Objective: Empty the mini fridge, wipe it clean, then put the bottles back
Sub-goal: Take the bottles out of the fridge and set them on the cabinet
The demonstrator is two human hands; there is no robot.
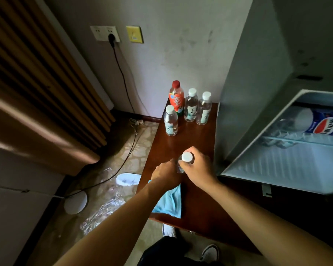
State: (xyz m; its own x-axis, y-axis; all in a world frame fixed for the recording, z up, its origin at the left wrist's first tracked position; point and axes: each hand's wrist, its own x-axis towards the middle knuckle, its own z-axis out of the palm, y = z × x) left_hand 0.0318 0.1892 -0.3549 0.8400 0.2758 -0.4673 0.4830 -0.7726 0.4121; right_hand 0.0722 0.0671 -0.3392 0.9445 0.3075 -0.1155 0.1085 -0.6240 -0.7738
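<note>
both hands, left (166, 174) and right (197, 167), have a grip on a water bottle (186, 157) mid-table (200, 198), near its left edge. you're emptying; the pepsi bottle (327, 124) in the fridge (288, 166) likely goes next.

Dark wooden table (198, 198): four upright bottles (190, 107) at far end, blue cloth (170, 204) near edge.

Four bottles (188, 106) stand on the table (198, 198), left of the fridge (288, 156).
</note>
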